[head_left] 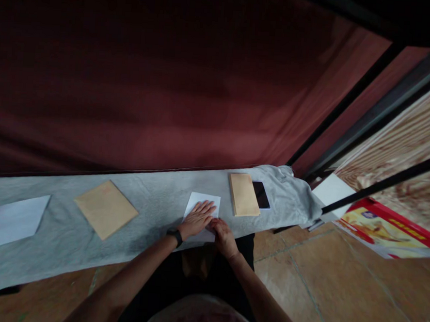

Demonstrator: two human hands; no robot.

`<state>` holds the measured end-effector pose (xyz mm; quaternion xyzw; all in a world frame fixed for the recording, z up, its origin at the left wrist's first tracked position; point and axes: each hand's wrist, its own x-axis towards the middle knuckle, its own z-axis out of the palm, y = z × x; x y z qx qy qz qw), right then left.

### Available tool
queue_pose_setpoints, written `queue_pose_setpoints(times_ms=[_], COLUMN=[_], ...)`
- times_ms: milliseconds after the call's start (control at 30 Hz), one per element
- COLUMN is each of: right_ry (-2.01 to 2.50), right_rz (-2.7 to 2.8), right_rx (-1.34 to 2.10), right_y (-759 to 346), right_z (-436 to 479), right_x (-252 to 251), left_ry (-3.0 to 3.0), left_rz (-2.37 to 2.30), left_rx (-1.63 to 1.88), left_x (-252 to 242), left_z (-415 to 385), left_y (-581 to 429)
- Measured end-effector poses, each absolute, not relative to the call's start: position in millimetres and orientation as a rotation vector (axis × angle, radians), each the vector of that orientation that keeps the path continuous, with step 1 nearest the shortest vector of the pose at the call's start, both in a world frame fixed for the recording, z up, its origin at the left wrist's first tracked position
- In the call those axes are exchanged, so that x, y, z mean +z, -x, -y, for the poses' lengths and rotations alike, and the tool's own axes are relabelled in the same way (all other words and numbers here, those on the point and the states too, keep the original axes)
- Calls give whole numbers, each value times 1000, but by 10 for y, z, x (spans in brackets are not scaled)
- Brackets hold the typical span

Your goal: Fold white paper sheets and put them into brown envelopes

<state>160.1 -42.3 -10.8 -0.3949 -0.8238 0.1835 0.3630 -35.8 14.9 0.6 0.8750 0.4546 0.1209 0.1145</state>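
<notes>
A sheet of white paper lies on the grey cloth of a narrow table, in front of my body. Flat on it rests my left hand, fingers spread, with a dark band on the wrist. At the paper's right edge, my right hand has its fingers curled and pressed together at the paper. A brown envelope stack lies to the right, partly over a dark phone. Farther left are one brown envelope and more white paper.
The grey cloth runs along a dark red curtain and is bunched at its right end. Black metal bars rise on the right. A red and yellow box and a white box stand beyond the table's right end.
</notes>
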Motion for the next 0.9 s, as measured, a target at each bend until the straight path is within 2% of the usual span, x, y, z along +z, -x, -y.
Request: queue_pose_setpoints(times_ms=[300,567,700,900], right_ry=[1113,1102,1105,1097], right_rz=[2309,2255,2210,2114], right_rx=[345,407,452,557], right_y=[-1650,-1686,-1678,-1711], right_z=[437,428,429,418], right_x=[-152,-168,-172,-117], left_ry=[-2440,-2262,-2293,-2258], left_rz=[-1605,-1338,-1362,-1363], left_rx=[454,596,627,664], left_x=[61,69,55,80], left_z=[-411,117,331,184], left_y=[780,1541,1514,1341])
